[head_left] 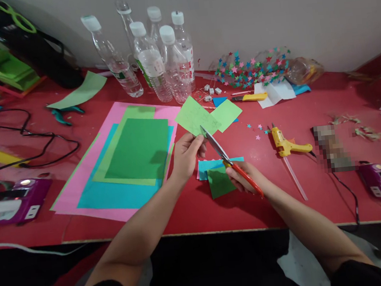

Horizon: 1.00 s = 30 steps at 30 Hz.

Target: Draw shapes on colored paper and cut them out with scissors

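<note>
My left hand pinches the near corner of a light green sheet of paper that bears faint drawn lines. Red-handled scissors are in my right hand, their blades pointing up and left against the paper near my left fingertips. Whether the blades are cutting, I cannot tell. Just right of the held sheet is another light green piece. Below the scissors lie a dark green square and blue paper, partly hidden by my right hand.
Stacked pink, blue and green sheets lie on the left. Several plastic bottles stand at the back. A yellow glue gun, a yellow cutter knife and star decorations are on the right. Purple power sockets sit at the left, with cables nearby.
</note>
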Each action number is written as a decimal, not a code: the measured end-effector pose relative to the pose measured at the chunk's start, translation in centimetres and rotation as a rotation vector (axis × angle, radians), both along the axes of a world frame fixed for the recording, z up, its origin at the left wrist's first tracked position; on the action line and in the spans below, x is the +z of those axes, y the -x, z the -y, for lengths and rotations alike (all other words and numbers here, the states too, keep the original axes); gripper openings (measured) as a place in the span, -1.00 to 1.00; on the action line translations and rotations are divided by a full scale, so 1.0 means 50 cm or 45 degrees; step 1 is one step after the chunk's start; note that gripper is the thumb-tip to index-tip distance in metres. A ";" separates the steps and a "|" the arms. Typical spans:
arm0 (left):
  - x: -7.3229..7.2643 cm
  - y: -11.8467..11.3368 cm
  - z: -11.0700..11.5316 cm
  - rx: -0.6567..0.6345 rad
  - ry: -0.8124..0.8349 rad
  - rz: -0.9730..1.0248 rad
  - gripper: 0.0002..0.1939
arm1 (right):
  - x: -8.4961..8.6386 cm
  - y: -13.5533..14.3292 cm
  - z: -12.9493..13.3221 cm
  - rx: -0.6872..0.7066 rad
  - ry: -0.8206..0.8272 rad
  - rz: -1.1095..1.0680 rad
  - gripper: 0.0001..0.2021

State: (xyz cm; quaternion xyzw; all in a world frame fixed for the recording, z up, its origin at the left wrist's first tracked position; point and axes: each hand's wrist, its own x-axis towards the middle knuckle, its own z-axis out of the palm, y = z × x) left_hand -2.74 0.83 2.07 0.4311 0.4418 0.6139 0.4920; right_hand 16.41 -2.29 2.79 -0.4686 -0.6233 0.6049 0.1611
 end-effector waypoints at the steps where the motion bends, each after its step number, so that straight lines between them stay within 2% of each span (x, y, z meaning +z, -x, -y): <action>1: 0.000 0.001 0.000 -0.002 0.003 -0.002 -0.78 | 0.001 0.000 -0.001 0.006 -0.001 -0.003 -0.53; 9: 0.002 0.020 -0.008 0.006 -0.021 0.005 -0.80 | 0.016 -0.016 -0.011 0.075 0.063 0.009 -0.57; 16: 0.009 0.029 -0.020 0.167 -0.067 0.001 -0.77 | -0.001 -0.017 -0.012 0.089 0.094 0.024 -0.55; 22: 0.003 0.029 -0.018 0.163 -0.065 -0.109 -0.75 | 0.002 -0.013 -0.013 0.036 0.127 0.031 -0.55; 30: 0.001 0.033 -0.021 0.170 -0.092 -0.126 -0.74 | 0.006 -0.029 -0.016 0.066 0.121 0.050 -0.62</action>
